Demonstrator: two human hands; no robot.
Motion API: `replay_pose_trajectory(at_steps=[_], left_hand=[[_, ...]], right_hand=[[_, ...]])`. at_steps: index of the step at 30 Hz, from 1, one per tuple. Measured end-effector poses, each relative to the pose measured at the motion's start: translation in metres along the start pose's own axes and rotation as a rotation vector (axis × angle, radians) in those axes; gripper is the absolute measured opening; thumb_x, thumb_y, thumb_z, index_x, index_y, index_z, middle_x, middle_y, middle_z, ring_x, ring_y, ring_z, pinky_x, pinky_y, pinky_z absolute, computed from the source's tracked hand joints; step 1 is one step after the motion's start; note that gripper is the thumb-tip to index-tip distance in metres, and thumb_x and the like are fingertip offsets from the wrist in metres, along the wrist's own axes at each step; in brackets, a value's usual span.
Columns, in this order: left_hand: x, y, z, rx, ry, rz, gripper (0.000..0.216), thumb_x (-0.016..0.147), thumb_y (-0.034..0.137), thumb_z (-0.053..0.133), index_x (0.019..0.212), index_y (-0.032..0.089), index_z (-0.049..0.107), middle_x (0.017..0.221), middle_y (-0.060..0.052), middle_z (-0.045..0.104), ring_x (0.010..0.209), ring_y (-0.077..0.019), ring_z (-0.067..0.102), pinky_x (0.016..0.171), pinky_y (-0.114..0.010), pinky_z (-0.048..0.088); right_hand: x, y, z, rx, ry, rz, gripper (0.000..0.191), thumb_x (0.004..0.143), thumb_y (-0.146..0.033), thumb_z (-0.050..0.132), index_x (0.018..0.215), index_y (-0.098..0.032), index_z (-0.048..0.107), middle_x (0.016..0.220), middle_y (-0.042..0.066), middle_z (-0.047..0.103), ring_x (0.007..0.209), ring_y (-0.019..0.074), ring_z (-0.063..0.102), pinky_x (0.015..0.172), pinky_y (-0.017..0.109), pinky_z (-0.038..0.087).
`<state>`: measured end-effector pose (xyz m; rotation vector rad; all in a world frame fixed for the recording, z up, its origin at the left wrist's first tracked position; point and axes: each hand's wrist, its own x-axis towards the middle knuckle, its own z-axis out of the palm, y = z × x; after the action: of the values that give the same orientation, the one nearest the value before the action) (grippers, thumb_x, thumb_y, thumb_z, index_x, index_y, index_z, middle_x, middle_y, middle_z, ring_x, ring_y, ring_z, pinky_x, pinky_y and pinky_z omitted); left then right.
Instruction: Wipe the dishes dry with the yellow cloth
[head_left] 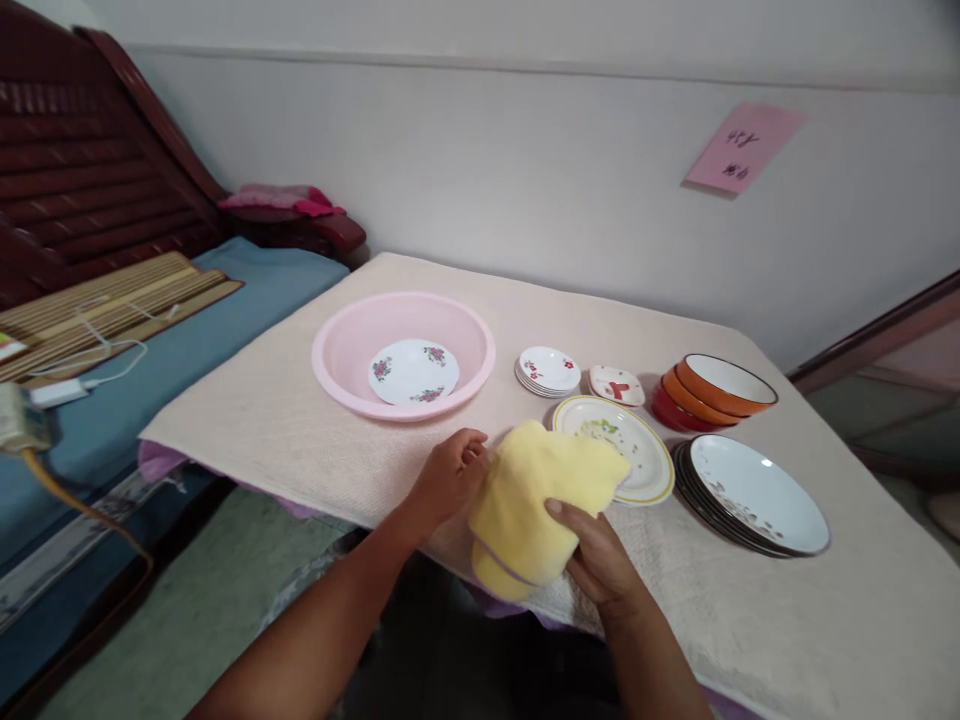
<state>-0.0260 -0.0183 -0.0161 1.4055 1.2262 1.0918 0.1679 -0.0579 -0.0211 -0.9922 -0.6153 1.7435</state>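
Observation:
A folded yellow cloth is in my right hand, thumb pressed on top and fingers underneath. Whether anything lies inside its folds is hidden. My left hand is at the cloth's left side with its fingers curled in; what they hold, if anything, I cannot make out. Partly behind the cloth lies a yellow-rimmed plate with a green pattern. To the left, a pink basin holds a white plate with flower sprays.
Behind the yellow-rimmed plate are a stack of small white dishes and a square dish. Orange and red bowls and a stack of large oval plates stand at the right. A blue-covered bench adjoins the table's left side.

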Motion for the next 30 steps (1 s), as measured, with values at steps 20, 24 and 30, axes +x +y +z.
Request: replay_pose_trajectory(at_steps=[20,24,30], left_hand=[[0.143,0.02,-0.168,0.69,0.289,-0.617,0.025,0.059,0.023,0.078,0.071,0.008,0.062,0.055,-0.013,0.062,0.067,-0.0348,0.066,0.054,-0.036,0.049],[0.151,0.002,-0.167,0.685,0.237,-0.758,0.033,0.065,0.027,0.075,0.084,0.002,0.063,0.06,-0.018,0.065,0.062,-0.0367,0.065,0.052,-0.042,0.051],[0.158,-0.013,-0.174,0.531,0.25,-0.834,0.034,0.058,0.017,0.079,0.086,0.004,0.064,0.059,-0.015,0.064,0.058,-0.033,0.066,0.052,-0.041,0.053]], right_hand=[[-0.003,-0.007,0.007,-0.057,-0.045,0.057,0.065,0.063,-0.029,0.076,0.123,-0.018,0.054,0.109,0.011,0.068,0.097,0.0292,0.064,0.089,0.045,0.047],[-0.001,-0.008,0.006,-0.06,-0.065,0.048,0.07,0.061,-0.029,0.076,0.126,-0.02,0.051,0.112,0.011,0.067,0.1,0.0301,0.063,0.092,0.047,0.045],[0.0,-0.006,0.005,-0.086,-0.067,0.051,0.068,0.061,-0.03,0.076,0.124,-0.018,0.054,0.114,0.012,0.066,0.107,0.0318,0.06,0.095,0.048,0.042]])
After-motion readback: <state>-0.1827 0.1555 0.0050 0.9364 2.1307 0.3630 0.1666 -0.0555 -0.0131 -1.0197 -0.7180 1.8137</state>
